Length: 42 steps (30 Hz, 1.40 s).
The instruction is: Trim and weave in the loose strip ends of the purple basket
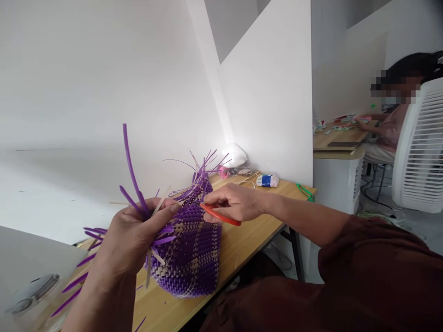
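Note:
A woven purple and beige basket (192, 256) stands on the wooden table (242, 244), with several loose purple strips sticking out of its rim. My left hand (133, 237) is closed round the near rim and pinches some of those strips. My right hand (233, 203) is closed on a thin orange tool (221, 216), its tip against the basket's upper edge.
A white bag (234, 155), a blue and white yarn ball (267, 180), small pink items and a green tool (305, 191) lie at the table's far end. A white partition stands behind. Another person sits at a further desk on the right, beside a white fan (420, 152).

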Available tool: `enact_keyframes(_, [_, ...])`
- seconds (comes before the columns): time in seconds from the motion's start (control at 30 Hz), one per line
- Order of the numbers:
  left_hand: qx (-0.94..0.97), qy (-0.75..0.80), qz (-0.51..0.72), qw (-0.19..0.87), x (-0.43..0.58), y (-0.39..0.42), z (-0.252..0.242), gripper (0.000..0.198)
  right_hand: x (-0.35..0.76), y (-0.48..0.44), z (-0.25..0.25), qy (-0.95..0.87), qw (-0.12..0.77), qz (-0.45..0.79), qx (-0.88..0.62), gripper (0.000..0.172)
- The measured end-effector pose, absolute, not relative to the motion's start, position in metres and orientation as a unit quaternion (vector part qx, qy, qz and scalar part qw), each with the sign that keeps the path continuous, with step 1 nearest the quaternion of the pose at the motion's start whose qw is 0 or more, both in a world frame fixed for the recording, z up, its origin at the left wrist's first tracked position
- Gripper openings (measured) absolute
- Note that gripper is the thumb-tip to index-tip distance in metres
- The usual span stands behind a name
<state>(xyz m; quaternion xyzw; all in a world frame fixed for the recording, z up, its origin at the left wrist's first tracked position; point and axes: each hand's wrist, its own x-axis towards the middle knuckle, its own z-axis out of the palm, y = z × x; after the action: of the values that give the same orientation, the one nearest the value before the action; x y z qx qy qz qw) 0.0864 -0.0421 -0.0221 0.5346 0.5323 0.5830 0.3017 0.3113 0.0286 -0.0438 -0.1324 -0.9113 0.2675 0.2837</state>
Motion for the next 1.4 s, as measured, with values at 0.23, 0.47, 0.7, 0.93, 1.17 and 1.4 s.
enact_keyframes(0.23, [0.581,0.524,0.553,0.286,0.075,-0.034,-0.027,0.037,0.315,0.029,-0.029,-0.947,0.272,0.062,-0.159,0.045])
enact_keyframes(0.47, [0.602,0.527,0.526,0.288,0.072,-0.034,-0.026,0.038,0.315,0.025,-0.024,-0.95,0.267,0.058,-0.153,0.045])
enact_keyframes(0.7, [0.611,0.539,0.51,0.278,0.07,-0.035,-0.025,0.041,0.316,0.024,-0.019,-0.953,0.258,0.072,-0.142,0.045])
enact_keyframes(0.93, [0.607,0.527,0.518,0.292,0.072,-0.034,-0.025,0.038,0.319,0.027,-0.021,-0.942,0.291,0.109,-0.124,0.047])
enact_keyframes(1.17, [0.649,0.459,0.53,0.295,0.081,-0.038,-0.02,0.037,0.311,0.034,-0.024,-0.859,0.369,0.338,-0.109,0.038])
enact_keyframes(1.4, [0.628,0.456,0.592,0.219,0.089,-0.037,-0.016,0.048,0.287,0.02,-0.015,-0.841,0.389,0.357,-0.12,0.036])
